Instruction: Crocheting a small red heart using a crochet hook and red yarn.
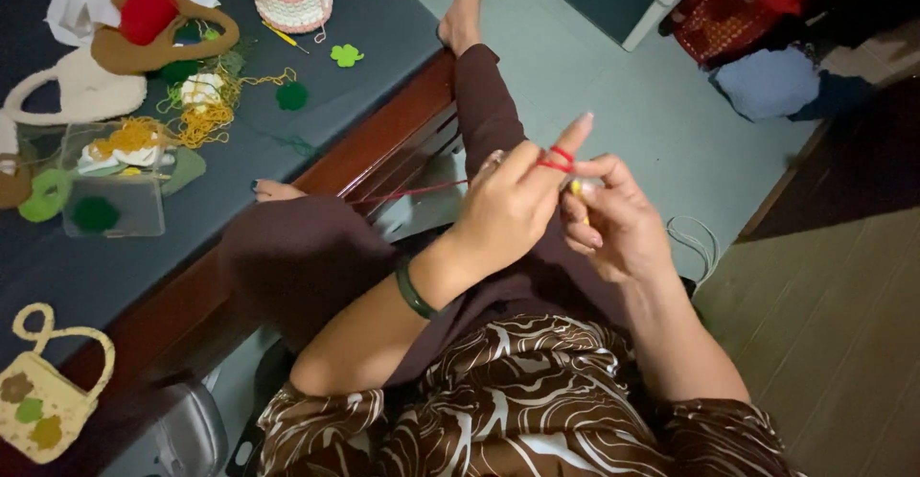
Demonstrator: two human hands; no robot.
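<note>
Red yarn (pixel 559 159) is wrapped around the pointing finger of the left hand (pixel 508 210). That finger sticks up and out, away from the body. The other fingers of this hand are curled in, and a thin red strand (pixel 412 190) runs from them to the left, toward the table, almost flat. A dark green bangle (pixel 414 292) sits on the left wrist.

The right hand (pixel 618 223) is just beside the left one, touching it near the wrapped finger. Its fingers are pinched shut around a small yellow crochet hook (pixel 577 189). Only a little bit of the hook shows, so I cannot tell just where its tip points. The red loops lie just up and to the left of the hook, very close. The right hand is the nearer one to the loops with its tool.

Both hands are held over the lap, above brown trousers and a brown and white patterned top.

To the left is a dark table (pixel 374 17) with a wooden edge. On it lie a pink and white crochet basket (pixel 289 0), tangled yellow yarn (pixel 206 117), a little green clover shape (pixel 346 54), and a cream bag with flowers (pixel 43 400). They are all well apart from the hands.
</note>
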